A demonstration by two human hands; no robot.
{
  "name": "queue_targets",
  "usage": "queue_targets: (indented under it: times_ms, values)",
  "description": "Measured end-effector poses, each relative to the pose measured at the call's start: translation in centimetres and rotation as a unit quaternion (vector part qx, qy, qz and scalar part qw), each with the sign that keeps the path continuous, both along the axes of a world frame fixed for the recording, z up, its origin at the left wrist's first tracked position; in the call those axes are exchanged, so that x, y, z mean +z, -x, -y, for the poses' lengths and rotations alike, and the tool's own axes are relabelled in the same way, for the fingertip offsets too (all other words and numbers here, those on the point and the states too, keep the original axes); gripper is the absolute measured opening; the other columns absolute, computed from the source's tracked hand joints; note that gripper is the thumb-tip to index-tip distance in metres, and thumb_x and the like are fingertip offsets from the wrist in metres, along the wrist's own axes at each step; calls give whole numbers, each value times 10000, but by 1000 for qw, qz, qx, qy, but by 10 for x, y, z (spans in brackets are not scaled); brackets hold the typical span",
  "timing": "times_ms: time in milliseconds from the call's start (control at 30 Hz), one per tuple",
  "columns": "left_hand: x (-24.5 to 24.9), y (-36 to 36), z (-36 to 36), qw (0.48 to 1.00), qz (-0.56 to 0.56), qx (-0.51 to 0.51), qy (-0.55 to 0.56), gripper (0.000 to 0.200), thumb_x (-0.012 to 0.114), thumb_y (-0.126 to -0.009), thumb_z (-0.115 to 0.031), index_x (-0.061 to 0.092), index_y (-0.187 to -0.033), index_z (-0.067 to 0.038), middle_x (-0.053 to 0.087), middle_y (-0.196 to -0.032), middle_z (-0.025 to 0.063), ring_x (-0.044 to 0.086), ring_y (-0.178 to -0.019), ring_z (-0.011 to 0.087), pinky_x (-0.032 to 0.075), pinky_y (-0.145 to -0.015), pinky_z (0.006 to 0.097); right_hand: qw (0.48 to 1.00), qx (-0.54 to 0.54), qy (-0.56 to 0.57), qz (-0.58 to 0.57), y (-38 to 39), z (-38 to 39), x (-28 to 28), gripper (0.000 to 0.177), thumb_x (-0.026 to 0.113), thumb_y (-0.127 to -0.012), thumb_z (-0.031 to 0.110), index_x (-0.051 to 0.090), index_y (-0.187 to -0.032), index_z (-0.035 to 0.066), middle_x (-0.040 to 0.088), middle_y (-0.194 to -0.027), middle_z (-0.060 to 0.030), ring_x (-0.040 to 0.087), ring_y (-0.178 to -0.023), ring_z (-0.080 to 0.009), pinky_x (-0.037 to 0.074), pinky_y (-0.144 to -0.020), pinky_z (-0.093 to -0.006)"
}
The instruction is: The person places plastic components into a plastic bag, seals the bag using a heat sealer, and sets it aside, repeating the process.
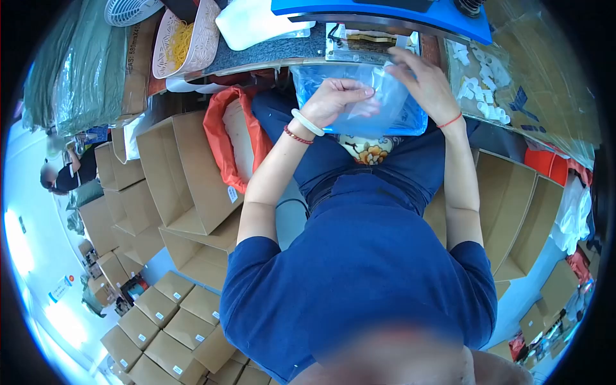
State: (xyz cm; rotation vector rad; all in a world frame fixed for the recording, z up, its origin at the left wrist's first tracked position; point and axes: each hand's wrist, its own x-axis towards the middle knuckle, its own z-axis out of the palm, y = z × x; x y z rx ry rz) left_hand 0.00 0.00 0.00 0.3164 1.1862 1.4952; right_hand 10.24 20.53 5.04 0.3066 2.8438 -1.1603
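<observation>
Between my hands is a clear plastic bag point(385, 96), above a blue plastic sheet or bag point(410, 122) on my lap. My left hand point(335, 101), with a pale bangle at the wrist, pinches the clear bag between thumb and fingers. On the other side, my right hand point(425, 85), a red string round its wrist, is raised by the bag's upper edge with its fingers bent; whether its fingertips grip the bag is unclear. Just beyond them, a metal fixture point(372, 43) sits at the bench edge under a blue machine point(391, 14).
White plastic parts point(484, 83) lie on cardboard at the right. A basket of yellow bands point(204, 32) stands at the upper left. An orange-red bag point(221, 138) and open cartons point(186, 173) flank my legs. Another person point(67, 173) is far left.
</observation>
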Motion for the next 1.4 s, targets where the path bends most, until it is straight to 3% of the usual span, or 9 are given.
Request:
queue_targets:
  times_ms: [100,333,600,667,767,867,1000,1333,1400]
  values:
    - [-3,11,-9,988,117,90,-34,227,597,-942,-60,633,-1109,89,690,-1040,177,693,-957,261,575,-872,360,968,-133,25,-210,-9,-15,-13,307,616,-944,288,635,-1195,113,685,-1070,-148,680,-897,-301,531,-782,-371]
    - [-3,31,-35,976,144,160,-42,206,593,-948,-83,633,-1072,77,668,-1076,167,665,-998,266,550,-925,424,892,-327,-312,19,-57,-29,24,232,591,-942,232,658,-1127,110,669,-1051,-126,649,-948,-345,522,-806,-418]
    - [0,50,-2,980,-152,119,57,221,656,-924,-134,680,-1046,49,702,-992,139,686,-928,238,576,-877,356,911,-264,-282,-142,-42,-82,-51,209,636,-892,128,676,-1094,96,589,-1170,-157,604,-1041,-355,500,-858,-422]
    - [-1,89,12,889,-369,265,57,230,673,-901,-152,688,-1072,2,707,-1013,125,690,-888,211,566,-747,370,906,-283,-263,-173,-39,-83,-60,215,631,-896,127,672,-1104,93,598,-1157,-157,600,-1047,-357,497,-864,-422]
    - [-30,161,22,509,-803,296,92,396,635,-918,-213,576,-1284,-77,641,-1219,153,639,-1037,285,456,-851,517,904,-236,-314,-170,-38,-80,-71,251,616,-912,135,636,-1153,68,627,-1108,-189,605,-1031,-369,499,-843,-446]
    - [-64,114,48,498,-837,100,204,760,645,-863,-495,398,-1413,-32,469,-1430,187,373,-1382,338,254,-1116,536,900,-266,-331,-97,-41,-69,-59,257,606,-922,151,612,-1165,70,642,-1055,-199,615,-989,-383,504,-820,-451]
    - [-57,77,73,473,-854,150,157,289,637,-818,-73,661,-1099,-138,672,-1189,37,610,-1151,173,411,-985,396,903,-245,-348,-66,-43,-69,-59,283,603,-933,203,582,-1175,58,650,-1035,-198,624,-959,-382,507,-805,-450]
    - [-38,86,61,421,-881,135,170,220,605,-836,-56,654,-1048,-90,703,-1038,58,655,-995,227,475,-880,351,934,-307,34,-179,-41,-9,-9,242,703,-892,183,673,-1101,64,638,-920,-52,547,-791,-107,464,-747,-249]
    - [-30,78,67,521,-825,130,179,209,596,-844,-43,659,-1041,-74,702,-1057,74,650,-1020,244,488,-890,359,943,-268,22,-196,-45,-1,-9,244,705,-890,149,674,-1113,56,643,-937,-36,543,-781,-96,463,-741,-239]
